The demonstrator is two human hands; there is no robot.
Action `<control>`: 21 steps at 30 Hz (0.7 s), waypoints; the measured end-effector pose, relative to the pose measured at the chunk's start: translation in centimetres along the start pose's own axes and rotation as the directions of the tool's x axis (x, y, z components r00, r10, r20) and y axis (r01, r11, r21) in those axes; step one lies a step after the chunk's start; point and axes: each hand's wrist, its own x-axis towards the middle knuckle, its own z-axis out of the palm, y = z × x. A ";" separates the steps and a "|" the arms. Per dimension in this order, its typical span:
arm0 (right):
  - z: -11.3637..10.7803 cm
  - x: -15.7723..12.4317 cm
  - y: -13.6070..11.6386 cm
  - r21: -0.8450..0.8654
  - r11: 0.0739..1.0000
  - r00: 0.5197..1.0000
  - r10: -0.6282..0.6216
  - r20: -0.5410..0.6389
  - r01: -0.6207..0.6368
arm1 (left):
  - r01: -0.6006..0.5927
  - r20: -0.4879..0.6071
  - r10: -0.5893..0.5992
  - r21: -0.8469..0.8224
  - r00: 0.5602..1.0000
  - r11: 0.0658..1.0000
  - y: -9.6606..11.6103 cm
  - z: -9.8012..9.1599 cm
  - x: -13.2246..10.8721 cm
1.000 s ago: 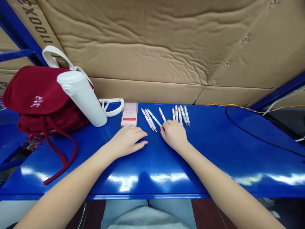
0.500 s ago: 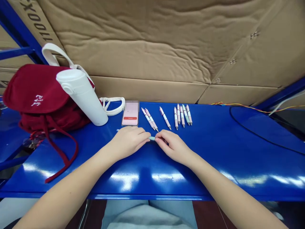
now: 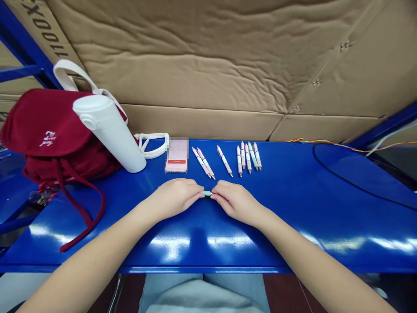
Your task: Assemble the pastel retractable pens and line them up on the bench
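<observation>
A pale green pen (image 3: 206, 193) is held level between my two hands, low over the blue table. My left hand (image 3: 178, 198) is closed around its left end, which the fingers hide. At the other end, the fingertips of my right hand (image 3: 235, 201) pinch the metal tip. Just beyond my hands lie two pink and white pens (image 3: 203, 162), side by side. A single pink pen (image 3: 224, 161) lies to their right. Farther right is a row of several pens (image 3: 248, 157), mostly pink with one green.
A phone (image 3: 176, 155) with a lit screen lies behind my left hand. To the left, a white bottle (image 3: 110, 132) leans against a red bag (image 3: 55, 126). A black cable (image 3: 355, 189) runs along the right of the blue table (image 3: 293, 234). Cardboard (image 3: 195, 87) stands behind.
My hands have shifted slightly, and more of the green pen with its metal tip shows between them. The view has moved a little; the other pens lie as before.
</observation>
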 end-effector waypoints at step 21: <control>-0.4 0.0 -0.7 0.160 0.977 0.990 0.143 0.003 -0.141 | 0.077 -0.047 -0.081 -0.087 0.996 0.993 0.3 -0.2 0.0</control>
